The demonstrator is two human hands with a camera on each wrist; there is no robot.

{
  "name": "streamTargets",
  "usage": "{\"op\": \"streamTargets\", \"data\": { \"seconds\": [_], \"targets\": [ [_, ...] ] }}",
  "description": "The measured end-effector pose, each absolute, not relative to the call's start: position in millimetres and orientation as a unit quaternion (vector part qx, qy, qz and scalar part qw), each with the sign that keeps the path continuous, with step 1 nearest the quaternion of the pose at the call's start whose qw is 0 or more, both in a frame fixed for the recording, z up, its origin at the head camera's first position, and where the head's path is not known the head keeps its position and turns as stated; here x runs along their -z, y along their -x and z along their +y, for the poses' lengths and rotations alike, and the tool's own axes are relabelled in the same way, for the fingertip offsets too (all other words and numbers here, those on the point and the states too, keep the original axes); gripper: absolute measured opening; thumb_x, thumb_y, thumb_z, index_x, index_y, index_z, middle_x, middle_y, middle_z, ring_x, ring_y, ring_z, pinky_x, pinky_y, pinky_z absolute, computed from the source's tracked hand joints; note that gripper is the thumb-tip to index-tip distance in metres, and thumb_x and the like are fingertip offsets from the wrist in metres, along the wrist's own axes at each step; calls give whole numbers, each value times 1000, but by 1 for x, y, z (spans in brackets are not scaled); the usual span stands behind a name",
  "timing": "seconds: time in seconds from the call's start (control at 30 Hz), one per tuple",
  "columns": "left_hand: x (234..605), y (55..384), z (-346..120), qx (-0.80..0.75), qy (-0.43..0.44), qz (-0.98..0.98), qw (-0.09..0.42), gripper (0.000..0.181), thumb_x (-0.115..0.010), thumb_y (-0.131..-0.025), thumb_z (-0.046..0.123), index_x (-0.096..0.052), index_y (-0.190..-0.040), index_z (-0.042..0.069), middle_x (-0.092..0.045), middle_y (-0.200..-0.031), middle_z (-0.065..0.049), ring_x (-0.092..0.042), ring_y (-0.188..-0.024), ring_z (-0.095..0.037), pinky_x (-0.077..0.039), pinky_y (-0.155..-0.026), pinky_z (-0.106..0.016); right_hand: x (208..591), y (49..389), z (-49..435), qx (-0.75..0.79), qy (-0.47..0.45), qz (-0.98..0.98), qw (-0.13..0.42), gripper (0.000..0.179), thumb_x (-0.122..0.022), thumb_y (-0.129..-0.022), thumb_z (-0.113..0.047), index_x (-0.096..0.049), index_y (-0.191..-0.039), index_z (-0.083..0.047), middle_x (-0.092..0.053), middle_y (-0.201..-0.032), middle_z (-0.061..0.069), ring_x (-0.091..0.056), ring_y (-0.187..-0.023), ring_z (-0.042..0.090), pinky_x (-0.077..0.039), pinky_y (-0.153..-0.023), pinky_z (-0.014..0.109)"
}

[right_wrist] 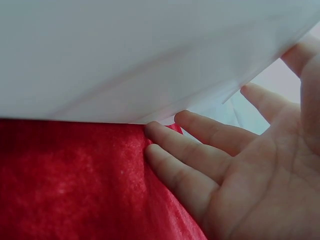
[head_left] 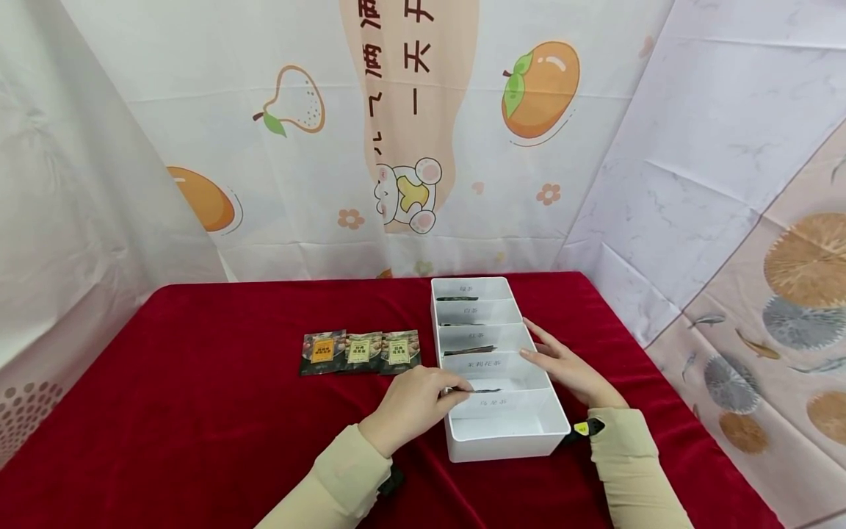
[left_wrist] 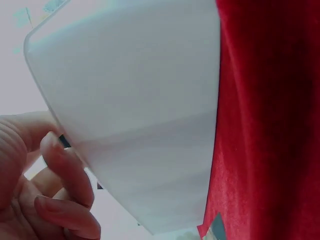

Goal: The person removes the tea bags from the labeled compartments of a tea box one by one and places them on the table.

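Observation:
A long white divided box (head_left: 509, 447) with several labelled compartments stands right of the table's middle. My left hand (head_left: 416, 400) reaches over its left wall and pinches a thin dark packet (head_left: 487, 391) by one end. The packet is seen edge-on in the compartment second from the front, beside the divider. In the left wrist view, the fingers (left_wrist: 70, 175) curl at the box's rim. My right hand (head_left: 568, 367) rests along the box's right side, fingers extended, thumb over the rim. The right wrist view shows its fingertips (right_wrist: 160, 131) at the wall's lower edge.
Three dark packets, one with an orange label (head_left: 322, 351) and two with pale green labels (head_left: 359, 351), lie overlapping in a row left of the box. Thin packets (head_left: 471, 351) stand in the rear compartments. Red cloth (head_left: 198, 411) covers the table; printed curtains (head_left: 297, 184) hang behind.

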State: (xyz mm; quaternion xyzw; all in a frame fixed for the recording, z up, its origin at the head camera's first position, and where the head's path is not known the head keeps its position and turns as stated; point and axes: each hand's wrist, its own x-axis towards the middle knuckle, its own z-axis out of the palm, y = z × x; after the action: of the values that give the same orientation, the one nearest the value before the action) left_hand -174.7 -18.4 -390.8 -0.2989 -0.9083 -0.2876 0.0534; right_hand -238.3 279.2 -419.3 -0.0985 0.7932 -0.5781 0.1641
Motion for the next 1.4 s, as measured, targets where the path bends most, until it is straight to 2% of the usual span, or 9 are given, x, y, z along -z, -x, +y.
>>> {"op": "streamTargets", "data": {
  "seconds": [0.07,0.13,0.23,0.53,0.7,0.77,0.97,1.23,1.4],
  "targets": [
    [390,175,-19,289,299,-908,45,13,-69,-94,24,-78,-103,27,-73,-80,8,-38,-48,2,-32,-45,-17,419,239,279,577,99,794,163,75,-58,-101,-28,-13,-161,-25,-38,-150,30,-62,-116,28,-52,-93,39],
    [389,174,-20,286,301,-909,42,14,-68,-94,23,-77,-105,27,-64,-64,10,-32,-44,0,-28,-43,-18,419,239,279,578,100,793,162,75,-58,-101,-28,-13,-161,-25,-38,-150,30,-62,-115,28,-52,-92,38],
    [387,174,-21,287,300,-909,45,14,-68,-94,23,-76,-106,26,-48,-53,11,-30,-43,0,-26,-43,-18,419,239,279,580,100,792,163,75,-58,-101,-28,-13,-161,-25,-38,-150,30,-63,-114,27,-52,-92,38],
    [379,175,-27,365,258,-888,104,17,-69,-93,26,-75,-108,21,-57,-62,10,-33,-48,0,-31,-46,-18,420,239,278,567,91,803,160,75,-58,-100,-30,-13,-160,-26,-37,-151,30,-59,-120,31,-50,-96,43],
    [373,177,-33,420,235,-866,135,13,-73,-90,25,-74,-103,22,-65,-73,12,-40,-55,-2,-36,-49,-19,420,239,277,565,88,805,161,75,-58,-100,-31,-13,-160,-27,-37,-152,29,-58,-121,32,-50,-97,45],
    [370,178,-36,441,230,-856,139,11,-75,-89,24,-74,-100,21,-63,-71,12,-41,-57,-3,-37,-50,-19,420,239,277,565,88,804,162,75,-58,-100,-31,-12,-161,-27,-37,-152,29,-59,-121,31,-50,-96,44],
    [355,184,-48,502,225,-826,120,11,-74,-90,22,-73,-100,18,-56,-60,4,-44,-54,-8,-39,-51,-21,420,239,278,565,88,804,164,76,-58,-101,-31,-11,-161,-26,-35,-153,29,-58,-121,31,-50,-96,43],
    [341,193,-69,517,202,-826,94,10,-64,-98,24,-64,-104,17,-73,-84,3,-52,-63,-13,-40,-55,-24,420,239,279,570,95,799,165,75,-57,-101,-29,-11,-161,-25,-36,-151,30,-59,-118,30,-50,-95,41],
    [336,201,-85,511,189,-833,101,14,-61,-100,26,-62,-106,14,-73,-84,0,-53,-62,-14,-41,-58,-27,422,240,280,581,102,790,166,75,-57,-101,-28,-12,-161,-24,-36,-151,30,-62,-116,28,-51,-93,39]
  ]
}}
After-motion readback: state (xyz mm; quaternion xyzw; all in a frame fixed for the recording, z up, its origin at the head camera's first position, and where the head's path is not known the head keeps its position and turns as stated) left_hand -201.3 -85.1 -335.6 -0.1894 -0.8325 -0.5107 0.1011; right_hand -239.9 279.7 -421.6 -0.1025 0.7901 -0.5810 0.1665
